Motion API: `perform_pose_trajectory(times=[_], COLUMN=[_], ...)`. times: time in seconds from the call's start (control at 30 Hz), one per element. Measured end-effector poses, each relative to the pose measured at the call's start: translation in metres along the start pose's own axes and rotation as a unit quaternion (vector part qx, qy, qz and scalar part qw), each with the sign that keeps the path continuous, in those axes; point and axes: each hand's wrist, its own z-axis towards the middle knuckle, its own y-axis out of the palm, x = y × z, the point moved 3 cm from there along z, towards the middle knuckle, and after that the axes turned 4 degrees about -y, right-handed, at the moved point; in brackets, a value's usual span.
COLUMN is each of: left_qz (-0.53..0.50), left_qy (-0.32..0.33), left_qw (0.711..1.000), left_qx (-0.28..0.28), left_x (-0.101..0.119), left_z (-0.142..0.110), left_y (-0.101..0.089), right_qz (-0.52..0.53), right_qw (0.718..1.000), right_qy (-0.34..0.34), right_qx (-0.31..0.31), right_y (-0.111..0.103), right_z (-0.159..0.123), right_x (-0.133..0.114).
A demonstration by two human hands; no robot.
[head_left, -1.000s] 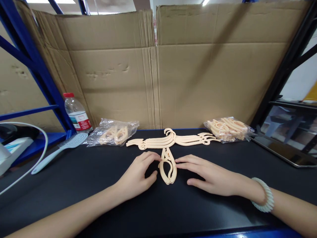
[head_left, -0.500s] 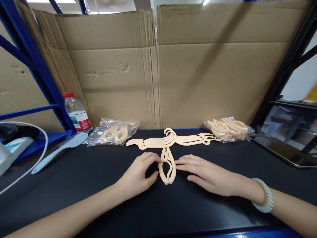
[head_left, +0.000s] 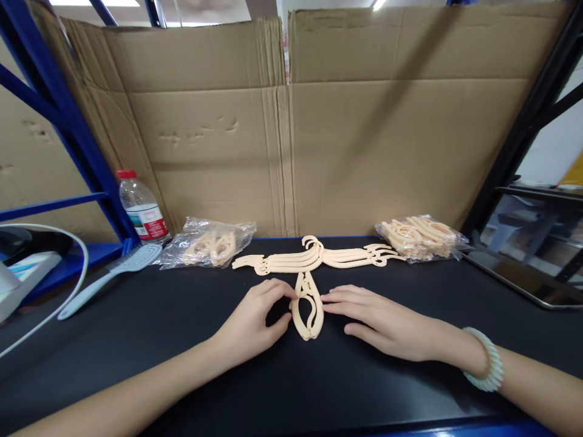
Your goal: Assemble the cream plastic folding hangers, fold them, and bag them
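A cream plastic folding clothes hanger (head_left: 317,312) lies folded on the black table in front of me, its narrow end pointing away and its curled hook inside the loop. My left hand (head_left: 259,312) is curved at its left side, with index fingertip and thumb on that edge in a loose pinch. On the opposite side, my right hand (head_left: 380,318) lies with fingers stretched out, the fingertips touching the hanger's right edge. Just beyond it, several unfolded hangers (head_left: 296,261) are stacked with their arms spread sideways and hooks at the back.
Clear plastic bags of folded hangers lie at back left (head_left: 209,246) and back right (head_left: 419,237). A pale blue hairbrush (head_left: 112,279), a red-capped bottle (head_left: 143,209) and a white cable (head_left: 84,267) are at left. A dark tablet-like slab (head_left: 523,279) lies at right. Cardboard (head_left: 387,133) walls the back.
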Motion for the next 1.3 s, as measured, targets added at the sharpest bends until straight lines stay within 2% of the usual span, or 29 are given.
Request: perform_pose_trajectory(times=[0.27, 0.8, 0.9, 1.07, 1.17, 1.3], left_qz=[-0.003, -0.018, -0.015, -0.009, -0.009, -0.010], left_qy=[0.003, -0.001, -0.006, -0.016, -0.015, -0.010], left_qw=[1.000, 1.000, 1.000, 1.000, 1.000, 1.000], left_qx=[0.004, 0.003, 0.004, 0.005, 0.003, 0.005], left_x=[-0.001, -0.005, -0.004, -0.004, -0.005, -0.006], left_z=[-0.001, 0.001, 0.001, 0.002, 0.001, 0.001], left_y=[0.000, 0.001, -0.001, -0.002, -0.002, -0.003], right_qz=[0.005, -0.025, -0.054, -0.127, -0.146, -0.147], right_qw=[1.000, 0.999, 0.996, 0.971, 0.961, 0.961], right_qy=[0.015, 0.003, 0.006, 0.042, 0.098, 0.116], right_qx=[0.008, 0.023, 0.067, 0.198, 0.215, 0.206], right_y=[0.000, 0.002, -0.006, -0.036, -0.048, -0.043], right_z=[-0.001, -0.001, -0.004, -0.022, -0.036, -0.041], right_x=[0.001, 0.003, 0.020, 0.077, 0.108, 0.127])
